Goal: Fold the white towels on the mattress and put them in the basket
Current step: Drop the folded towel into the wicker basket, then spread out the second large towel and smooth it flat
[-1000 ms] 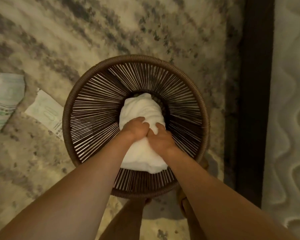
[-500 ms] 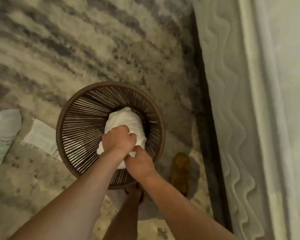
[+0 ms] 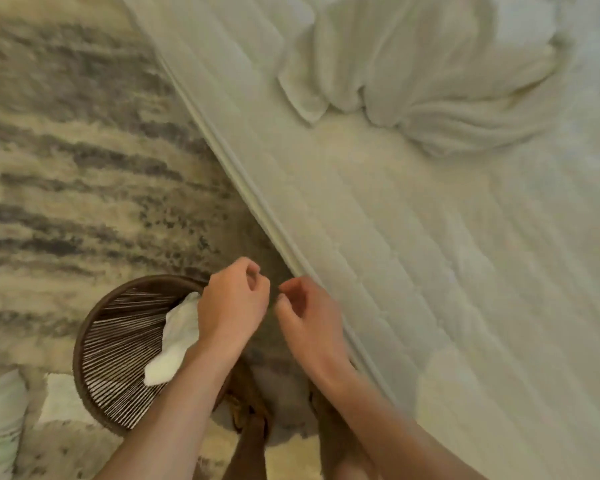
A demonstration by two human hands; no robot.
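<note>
A folded white towel [image 3: 178,336] lies inside the round brown wicker basket [image 3: 118,344] on the floor at lower left. My left hand [image 3: 234,303] hovers above the basket's right rim, fingers loosely curled and holding nothing. My right hand [image 3: 309,320] is beside it, over the mattress edge, fingers apart and empty. A crumpled heap of white towels [image 3: 426,71] lies on the quilted white mattress [image 3: 413,258] at the upper right, well away from both hands.
A mottled grey and beige rug [image 3: 77,174] covers the floor to the left. Printed papers or bags [image 3: 0,420] lie at the bottom left beside the basket. My feet in brown shoes [image 3: 248,410] stand between the basket and the mattress.
Both hands have let go of the towel and risen out of the basket. The view has swung right and up, so the mattress and the towel heap now show.
</note>
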